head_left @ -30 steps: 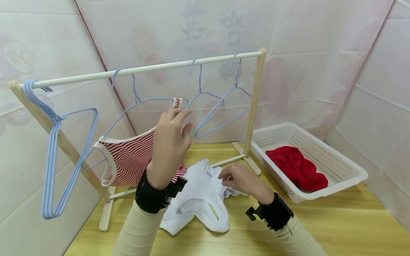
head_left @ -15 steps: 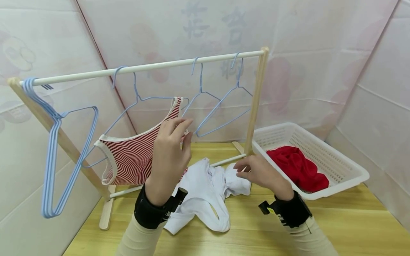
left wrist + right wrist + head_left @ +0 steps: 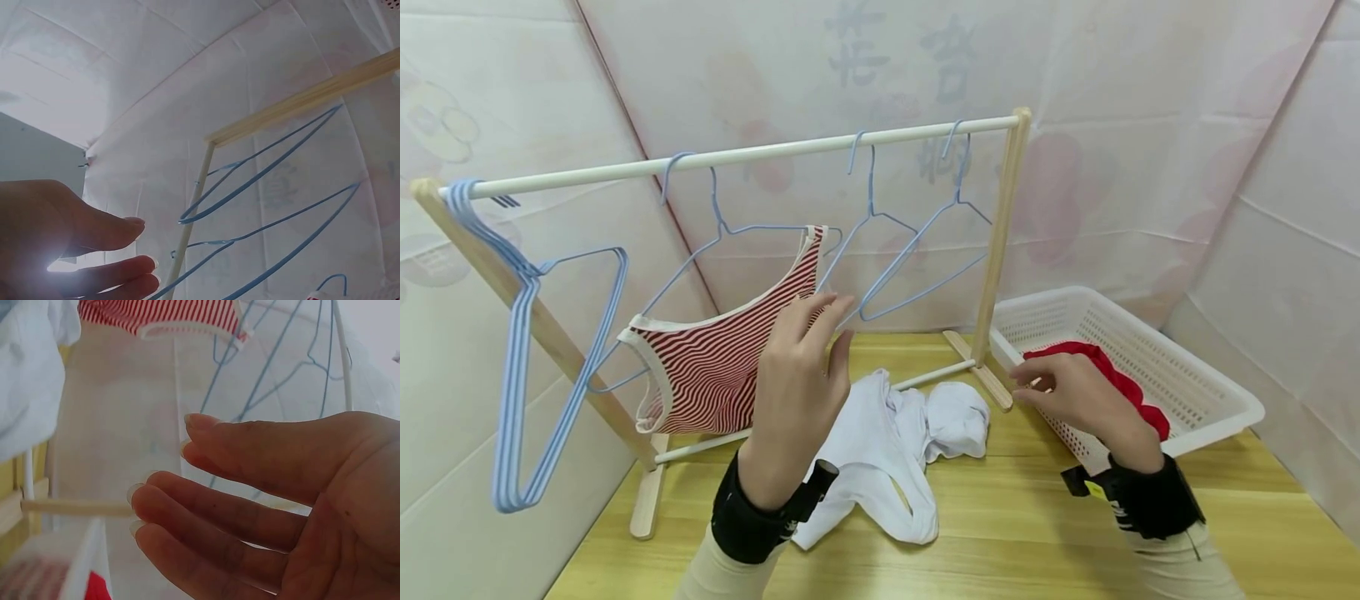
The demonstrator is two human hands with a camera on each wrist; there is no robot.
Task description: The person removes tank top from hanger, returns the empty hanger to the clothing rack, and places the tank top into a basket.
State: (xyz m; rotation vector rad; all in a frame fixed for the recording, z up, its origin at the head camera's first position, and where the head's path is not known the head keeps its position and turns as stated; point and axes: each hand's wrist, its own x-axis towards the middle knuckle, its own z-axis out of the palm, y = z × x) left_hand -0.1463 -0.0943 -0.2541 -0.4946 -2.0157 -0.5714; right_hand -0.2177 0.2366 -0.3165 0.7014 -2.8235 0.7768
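Observation:
A red-and-white striped tank top (image 3: 715,367) hangs by its straps from a blue wire hanger (image 3: 715,237) on the rack. My left hand (image 3: 801,392) is in front of its right side, fingers loosely bent and holding nothing; the left wrist view shows a gap between thumb and fingers. On the table beneath lies a crumpled white garment (image 3: 880,467), partly behind the left hand. My right hand (image 3: 1086,400) hovers at the near left rim of the white basket (image 3: 1210,400), relaxed and with nothing in it. It partly covers a red cloth (image 3: 1120,375) inside the basket.
The drying rack's white bar (image 3: 760,154) carries two bare hangers (image 3: 917,242) on the right and a bunch of several blue hangers (image 3: 523,375) at its left end. A wooden post (image 3: 997,250) stands between the rack's right end and the basket. Pale cloth walls surround the wooden table (image 3: 1000,533).
My right hand has moved right, from over the white garment to the basket's rim. My left hand has come down from the tank top's right strap, leaving it on the hanger.

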